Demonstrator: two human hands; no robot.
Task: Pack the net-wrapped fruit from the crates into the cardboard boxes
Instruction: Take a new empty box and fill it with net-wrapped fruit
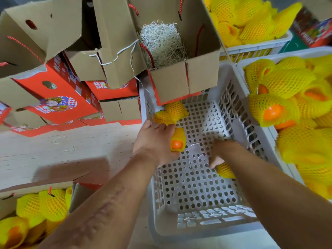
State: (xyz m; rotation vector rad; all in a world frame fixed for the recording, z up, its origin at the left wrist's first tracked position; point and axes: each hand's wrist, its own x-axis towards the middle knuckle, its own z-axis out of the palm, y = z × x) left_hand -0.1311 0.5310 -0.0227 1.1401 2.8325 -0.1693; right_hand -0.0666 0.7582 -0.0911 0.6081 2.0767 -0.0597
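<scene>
My left hand (pixel 154 142) grips an orange fruit in yellow foam net (pixel 177 141) inside a nearly empty white perforated crate (pixel 195 178). Two more netted fruit (pixel 172 112) lie at the crate's far left corner, touching my fingertips. My right hand (pixel 218 153) reaches down in the crate and holds another netted fruit (pixel 224 170), mostly hidden under my wrist. An open cardboard box (pixel 179 51) lined with shredded paper (pixel 161 44) stands tilted on the crate's far rim.
A full crate of netted fruit (pixel 296 105) sits at the right, another (pixel 251 24) behind it. A box holding netted fruit (pixel 36 212) is at bottom left. Red printed and plain cardboard boxes (pixel 53 97) pile up at the left over a pale floor.
</scene>
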